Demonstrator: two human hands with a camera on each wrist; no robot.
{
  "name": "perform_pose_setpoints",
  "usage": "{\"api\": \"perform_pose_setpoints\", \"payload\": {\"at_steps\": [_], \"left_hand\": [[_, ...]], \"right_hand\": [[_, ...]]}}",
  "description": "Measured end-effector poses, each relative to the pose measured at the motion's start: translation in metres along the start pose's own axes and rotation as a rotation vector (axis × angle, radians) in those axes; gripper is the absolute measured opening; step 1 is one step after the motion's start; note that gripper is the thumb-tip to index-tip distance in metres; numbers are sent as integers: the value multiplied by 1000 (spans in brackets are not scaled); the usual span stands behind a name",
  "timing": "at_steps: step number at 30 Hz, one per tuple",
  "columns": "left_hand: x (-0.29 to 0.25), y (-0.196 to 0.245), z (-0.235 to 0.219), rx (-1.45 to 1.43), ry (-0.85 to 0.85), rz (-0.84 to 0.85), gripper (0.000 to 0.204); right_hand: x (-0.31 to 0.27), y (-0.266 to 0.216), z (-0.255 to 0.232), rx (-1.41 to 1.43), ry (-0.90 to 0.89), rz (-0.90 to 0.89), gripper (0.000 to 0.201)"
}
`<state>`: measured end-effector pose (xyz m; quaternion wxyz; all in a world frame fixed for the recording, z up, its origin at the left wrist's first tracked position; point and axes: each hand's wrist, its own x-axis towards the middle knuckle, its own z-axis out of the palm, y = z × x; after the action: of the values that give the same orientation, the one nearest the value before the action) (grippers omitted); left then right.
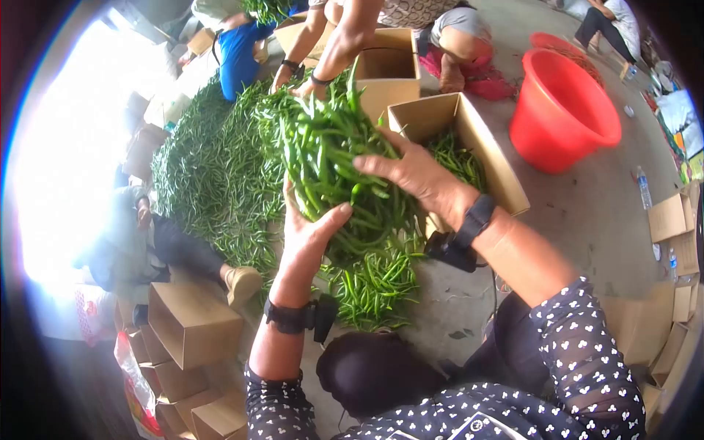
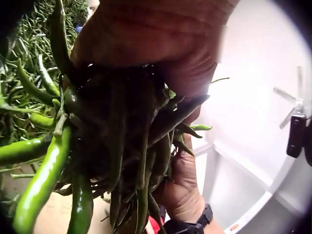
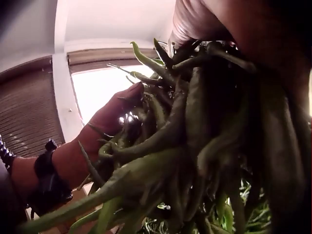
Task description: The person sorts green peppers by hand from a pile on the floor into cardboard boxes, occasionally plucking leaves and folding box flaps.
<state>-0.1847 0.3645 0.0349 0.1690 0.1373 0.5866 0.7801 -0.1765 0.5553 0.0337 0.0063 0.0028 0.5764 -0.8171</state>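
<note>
A large bunch of green chili peppers (image 1: 330,143) is held up between my two hands, over the pile. My left hand (image 1: 309,229) grips it from the near left side, thumb across the front. On the right, my right hand (image 1: 416,170) holds it with fingers spread over the peppers. Loose ends of the bunch (image 2: 144,161) hang down below the palm in the left wrist view. In the right wrist view the peppers (image 3: 161,141) poke out in many directions, and most of the fingers are hidden. Beside the right hand stands an open cardboard box (image 1: 502,165) with peppers in it.
A broad heap of peppers (image 1: 209,165) covers the floor at left, with a smaller heap (image 1: 378,286) near my knees. Across it, another person's hands (image 1: 312,86) reach into the peppers. A red tub (image 1: 535,128) stands at right; empty cartons (image 1: 192,323) are stacked at lower left.
</note>
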Motion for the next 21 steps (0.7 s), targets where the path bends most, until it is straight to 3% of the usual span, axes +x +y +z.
{"api": "perform_pose_setpoints", "payload": {"at_steps": [9, 12, 16, 17, 19, 20, 21], "left_hand": [[60, -7, 97, 38, -254, 38, 78], [71, -26, 113, 90, -274, -160, 84], [85, -28, 132, 213, -329, -276, 78], [93, -43, 129, 463, -333, -186, 74], [106, -61, 132, 953, -331, 9, 65], [103, -50, 148, 866, -293, -225, 56], [107, -54, 147, 865, -293, -230, 56]], "right_hand": [[-33, -39, -101, 272, 12, 126, 49], [-34, -11, -136, 329, 98, 257, 43], [-31, 8, -162, 264, 225, 439, 35], [-31, 16, -163, 225, 252, 485, 32], [-34, 18, -159, 121, 271, 395, 27], [-33, 15, -158, 50, 284, 382, 26], [-34, 13, -156, -21, 297, 369, 25]]}}
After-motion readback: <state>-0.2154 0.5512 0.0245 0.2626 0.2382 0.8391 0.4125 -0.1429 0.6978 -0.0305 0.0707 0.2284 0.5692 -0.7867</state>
